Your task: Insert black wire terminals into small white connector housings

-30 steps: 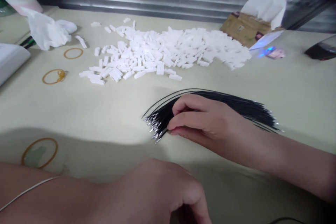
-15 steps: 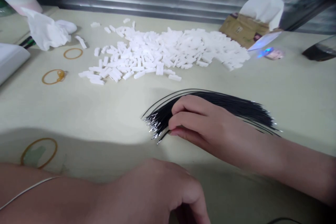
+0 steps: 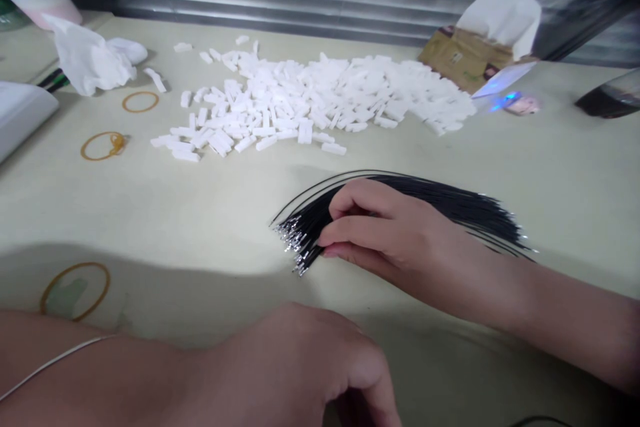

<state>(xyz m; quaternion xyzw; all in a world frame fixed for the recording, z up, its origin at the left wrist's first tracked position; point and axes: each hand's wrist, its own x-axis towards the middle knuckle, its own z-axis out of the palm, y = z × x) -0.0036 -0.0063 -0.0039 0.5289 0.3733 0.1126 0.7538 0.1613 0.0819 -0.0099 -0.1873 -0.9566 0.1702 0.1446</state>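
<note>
Cream tabletop point(image 3: 125, 213) bearing a heap of small white rectangular plastic pieces point(image 3: 300, 97); nearer the person and apart from it, a fanned bundle of thin black wires point(image 3: 450, 203) lies flat, silvery tips point(image 3: 293, 243) gathered close at the left end. Right hand point(image 3: 395, 247) sits on the bundle, fingers point(image 3: 360, 233) curled closed around it just behind the tips. Left hand point(image 3: 310, 360) lies curled below, near the table's edge; whether it holds anything, cannot tell.

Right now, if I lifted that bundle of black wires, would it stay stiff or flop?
The bundle of thin black wires would probably droop and splay: its strands fan out loosely past the right hand. Each strand looks thin and light, so strays may slip free. The bright metal tips seem stiffer, though they are too small to be sure.
</note>
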